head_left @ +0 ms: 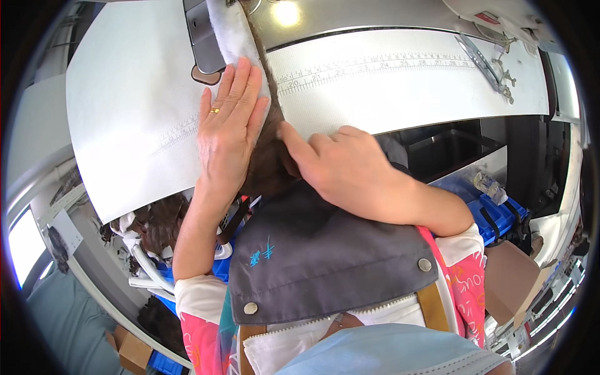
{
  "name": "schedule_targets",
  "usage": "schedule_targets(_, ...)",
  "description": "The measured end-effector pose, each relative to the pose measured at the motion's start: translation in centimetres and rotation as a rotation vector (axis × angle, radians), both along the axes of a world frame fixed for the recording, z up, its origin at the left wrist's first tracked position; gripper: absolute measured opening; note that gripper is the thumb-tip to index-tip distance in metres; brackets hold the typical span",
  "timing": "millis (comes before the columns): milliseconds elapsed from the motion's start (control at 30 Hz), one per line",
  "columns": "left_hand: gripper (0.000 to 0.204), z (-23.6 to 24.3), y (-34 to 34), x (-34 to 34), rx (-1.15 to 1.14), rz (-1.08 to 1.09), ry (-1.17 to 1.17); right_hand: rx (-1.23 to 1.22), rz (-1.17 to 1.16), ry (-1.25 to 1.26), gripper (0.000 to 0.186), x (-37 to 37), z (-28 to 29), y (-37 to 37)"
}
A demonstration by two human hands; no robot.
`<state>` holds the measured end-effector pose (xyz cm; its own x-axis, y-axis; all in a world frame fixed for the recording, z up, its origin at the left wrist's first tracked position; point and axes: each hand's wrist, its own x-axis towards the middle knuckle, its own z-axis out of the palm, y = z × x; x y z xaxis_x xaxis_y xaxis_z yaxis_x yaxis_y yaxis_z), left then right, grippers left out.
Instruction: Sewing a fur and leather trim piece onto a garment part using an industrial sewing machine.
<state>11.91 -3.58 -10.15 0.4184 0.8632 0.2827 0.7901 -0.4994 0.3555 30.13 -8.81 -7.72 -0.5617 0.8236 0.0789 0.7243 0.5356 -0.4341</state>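
My left hand [225, 128], with a gold ring on one finger, lies flat with its fingers stretched forward. It rests on a pale strip [234, 39] that looks like the underside of a fur piece. Along the strip's right side runs dark brown fur [267, 165], which hangs over the near table edge towards my lap. My right hand [344, 164] is curled at the fur's right side, its index finger and thumb closed on the fur; the other fingertips are hidden. A dark metal plate [208, 34] sits beside the strip's far end.
The white tabletop [406, 94] carries printed ruler scales. A metal fitting with wing screws [487, 65] lies at its right end. Below are a dark open drawer [450, 147], a blue bin [500, 215], a cardboard box [515, 275] and brown fur scraps [159, 225] at left.
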Motion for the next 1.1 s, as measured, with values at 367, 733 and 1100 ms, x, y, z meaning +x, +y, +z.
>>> schedule_targets(367,0.038,-0.2,0.0,-0.1,0.023,0.013,0.009,0.001,-0.282,0.252,0.038,0.1,-2.1,0.4)
schedule_targets(733,0.038,0.0,0.1,-0.2,-0.001,0.010,0.038,0.048,-0.174,0.065,0.042,1.1,-0.7,-0.3)
schedule_targets(1100,0.038,-0.2,0.1,-0.2,-0.002,0.005,0.012,-0.017,-0.268,0.205,0.038,0.1,-1.7,0.1)
